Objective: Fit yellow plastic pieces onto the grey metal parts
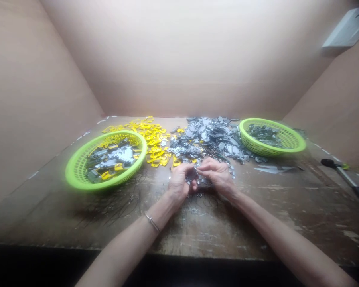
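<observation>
"Operator, what do your hands have?"

"Your left hand (pixel 179 183) and right hand (pixel 217 175) meet, each grip nearly closed, pinching a small grey metal part (pixel 193 174), partly hidden."

"Where is it?"

"Above the bench (pixel 251 215), just before the grey metal pile (pixel 209 137). Yellow tags (pixel 154 137) lie left of that pile, beside a lime-green basket (pixel 77 175); another lime-green basket (pixel 245 137) stands right."

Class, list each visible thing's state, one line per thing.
left hand, pinching a small grey metal piece
right hand, touching that piece
left green basket, holding grey and yellow pieces
right green basket, holding grey pieces
yellow pieces, heaped loose
grey pieces, heaped loose
</observation>
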`<state>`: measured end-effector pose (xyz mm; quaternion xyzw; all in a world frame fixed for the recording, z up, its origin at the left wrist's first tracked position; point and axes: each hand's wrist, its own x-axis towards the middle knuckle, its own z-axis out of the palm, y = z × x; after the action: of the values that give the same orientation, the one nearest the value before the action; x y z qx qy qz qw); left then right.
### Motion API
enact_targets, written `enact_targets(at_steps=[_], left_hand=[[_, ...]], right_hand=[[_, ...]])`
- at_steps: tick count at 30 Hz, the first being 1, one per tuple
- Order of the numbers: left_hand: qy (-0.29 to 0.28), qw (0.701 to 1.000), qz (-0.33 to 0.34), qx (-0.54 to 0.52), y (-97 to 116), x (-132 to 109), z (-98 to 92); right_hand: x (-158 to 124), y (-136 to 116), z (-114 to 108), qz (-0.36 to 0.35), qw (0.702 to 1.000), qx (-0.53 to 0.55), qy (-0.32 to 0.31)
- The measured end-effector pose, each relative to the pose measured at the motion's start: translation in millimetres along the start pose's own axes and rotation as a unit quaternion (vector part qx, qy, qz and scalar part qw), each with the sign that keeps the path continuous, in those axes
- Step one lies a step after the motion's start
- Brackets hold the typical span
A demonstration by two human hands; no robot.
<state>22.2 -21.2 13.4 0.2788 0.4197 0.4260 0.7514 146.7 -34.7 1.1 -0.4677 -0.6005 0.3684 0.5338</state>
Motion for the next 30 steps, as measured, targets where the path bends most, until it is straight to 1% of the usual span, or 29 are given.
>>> enact_targets(at_steps=[4, 6, 8, 12, 15, 19, 22, 24, 26, 28, 30], left_hand=[[0.069, 0.997, 0.023, -0.011, 2, -2, 2.8], [0.098, 0.994, 0.040, -0.020, 3, -3, 4.5], [0.115, 0.992, 0.046, -0.028, 3, -3, 6.0], [0.106, 0.994, 0.036, -0.020, 0, -4, 6.8], [0.090, 0.995, 0.035, -0.016, -3, -4, 5.5], [0.058, 0.998, 0.014, -0.002, -4, -2, 3.5], [0.030, 0.999, -0.009, 0.008, -1, 0, 2.8], [0.013, 1.000, -0.014, 0.016, 1, 1, 2.5], [0.012, 1.000, -0.016, 0.021, 2, 1, 2.5], [0.021, 1.000, -0.017, 0.016, 2, 1, 2.5], [0.028, 0.999, -0.016, 0.011, 1, 2, 2.5]], right_hand=[[-4, 3, 8, -0.048, 0.998, -0.043, 0.024], [-6, 6, 11, -0.054, 0.997, -0.052, 0.032], [-7, 9, 14, -0.050, 0.997, -0.041, 0.044], [-8, 10, 18, -0.019, 0.997, 0.006, 0.071], [-9, 7, 19, -0.001, 0.996, 0.002, 0.087], [-9, 4, 17, -0.026, 0.994, -0.041, 0.094], [-10, 4, 12, -0.073, 0.988, -0.108, 0.081], [-10, 4, 9, -0.130, 0.976, -0.160, 0.064], [-10, 6, 8, -0.206, 0.956, -0.206, 0.039], [-10, 9, 8, -0.282, 0.929, -0.239, 0.010], [-11, 12, 8, -0.325, 0.911, -0.255, -0.011]])
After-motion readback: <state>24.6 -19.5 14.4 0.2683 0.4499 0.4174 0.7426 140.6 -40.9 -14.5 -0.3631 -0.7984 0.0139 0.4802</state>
